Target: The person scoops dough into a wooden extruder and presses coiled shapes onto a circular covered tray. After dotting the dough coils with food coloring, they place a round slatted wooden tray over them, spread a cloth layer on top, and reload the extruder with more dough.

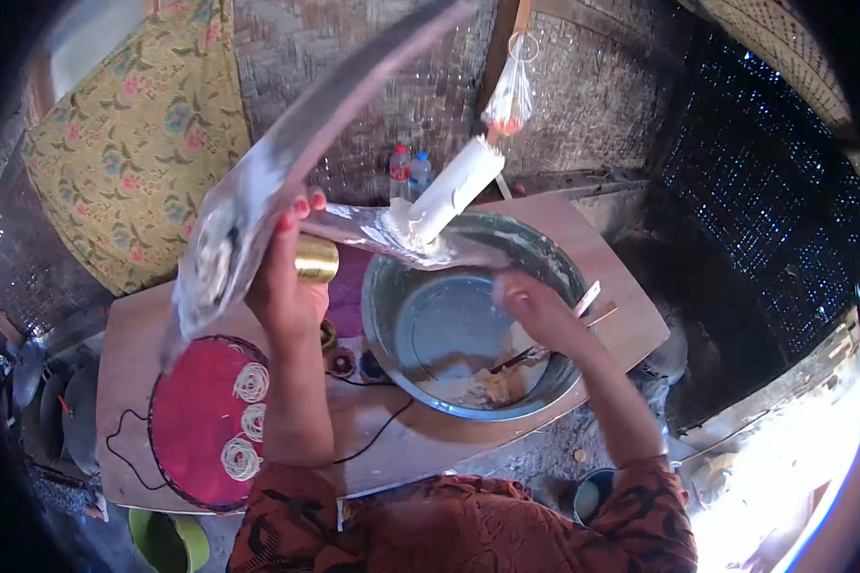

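Observation:
My left hand (287,277), its nails red, is wrapped round a gold-coloured metal cylinder (316,260). Against its fingers lies a long, greyish, forked piece (258,181) smeared with white; its material is unclear. A white ragged-ended cylinder (457,189) stands tilted on the right branch of that piece, above a large metal basin (377,344). Over the basin's right side is my right hand (535,307), blurred, its fingers curled and any content hidden. Inside the basin are pale powder or dough (459,387), a tan block (504,384) and a dark-and-white utensil (526,357).
A red round tray (196,411) with three coiled white strands (242,460) lies left on the wooden table (124,382). Two bottles (409,172) stand behind the basin. A dark cable (382,435) crosses the table. A green container (167,544) is on the floor.

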Action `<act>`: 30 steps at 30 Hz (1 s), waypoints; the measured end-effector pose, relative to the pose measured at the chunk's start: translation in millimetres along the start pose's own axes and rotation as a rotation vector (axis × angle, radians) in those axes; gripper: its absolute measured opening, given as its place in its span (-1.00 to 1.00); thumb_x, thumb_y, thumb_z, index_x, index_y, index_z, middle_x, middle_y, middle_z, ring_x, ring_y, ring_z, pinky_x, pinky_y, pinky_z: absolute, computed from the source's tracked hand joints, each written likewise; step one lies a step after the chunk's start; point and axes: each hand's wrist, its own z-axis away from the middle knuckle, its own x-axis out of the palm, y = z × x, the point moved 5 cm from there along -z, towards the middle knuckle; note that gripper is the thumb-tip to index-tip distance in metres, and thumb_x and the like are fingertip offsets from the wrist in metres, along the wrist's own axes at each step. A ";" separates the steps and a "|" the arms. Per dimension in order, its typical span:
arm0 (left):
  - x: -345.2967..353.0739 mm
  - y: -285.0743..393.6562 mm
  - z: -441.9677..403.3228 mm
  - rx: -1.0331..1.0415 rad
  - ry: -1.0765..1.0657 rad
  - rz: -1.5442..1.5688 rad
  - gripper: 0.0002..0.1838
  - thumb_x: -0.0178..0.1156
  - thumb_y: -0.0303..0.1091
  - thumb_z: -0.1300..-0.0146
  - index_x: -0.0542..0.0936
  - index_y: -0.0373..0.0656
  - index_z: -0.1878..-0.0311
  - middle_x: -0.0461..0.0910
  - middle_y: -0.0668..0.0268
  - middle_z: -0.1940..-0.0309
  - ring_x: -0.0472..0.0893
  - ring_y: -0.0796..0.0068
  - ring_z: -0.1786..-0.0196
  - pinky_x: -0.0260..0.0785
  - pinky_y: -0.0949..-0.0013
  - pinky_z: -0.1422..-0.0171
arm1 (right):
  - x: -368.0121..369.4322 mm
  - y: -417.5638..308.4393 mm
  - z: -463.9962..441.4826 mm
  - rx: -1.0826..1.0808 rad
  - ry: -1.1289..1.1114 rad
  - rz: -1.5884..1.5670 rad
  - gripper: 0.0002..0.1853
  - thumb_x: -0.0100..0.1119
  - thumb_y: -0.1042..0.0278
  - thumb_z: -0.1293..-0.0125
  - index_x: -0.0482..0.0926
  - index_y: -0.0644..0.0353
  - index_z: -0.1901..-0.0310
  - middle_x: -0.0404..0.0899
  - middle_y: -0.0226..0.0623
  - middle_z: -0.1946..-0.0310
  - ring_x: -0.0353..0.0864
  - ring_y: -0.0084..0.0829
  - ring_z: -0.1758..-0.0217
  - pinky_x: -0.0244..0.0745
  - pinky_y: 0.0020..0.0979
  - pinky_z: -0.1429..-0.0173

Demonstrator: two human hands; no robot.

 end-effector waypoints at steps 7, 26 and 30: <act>19.5 -134.4 52.3 0.004 -0.375 -1.042 -0.72 0.23 -0.31 -0.21 0.58 -0.09 0.01 0.58 0.26 0.06 0.55 0.23 -0.02 0.32 0.11 -0.15 | -11.2 65.3 40.2 -0.148 -0.591 1.394 -0.75 0.07 0.23 -0.21 0.65 -0.01 0.12 0.64 -0.23 0.32 0.58 -0.26 0.14 0.28 -0.04 -0.14; -13.6 -212.6 93.2 -0.181 -0.589 -1.295 -0.36 0.18 0.03 -0.18 0.32 -0.04 -0.28 0.30 0.12 -0.28 0.23 0.04 -0.35 -0.02 0.02 -0.46 | 82.2 48.2 -6.9 -0.117 -1.040 0.691 -0.59 0.06 0.34 -0.10 0.55 -0.01 -0.04 0.64 -0.05 0.32 0.66 -0.08 0.27 0.55 -0.10 0.17; -8.5 -207.9 89.2 -0.213 -0.562 -1.245 -0.36 0.22 -0.01 -0.16 0.33 -0.03 -0.27 0.34 0.14 -0.25 0.27 0.07 -0.32 0.03 0.07 -0.45 | 63.7 33.9 7.3 -0.215 -0.986 0.678 -0.49 0.08 0.32 -0.11 0.48 -0.01 -0.18 0.65 -0.14 0.38 0.65 -0.13 0.45 0.55 -0.15 0.37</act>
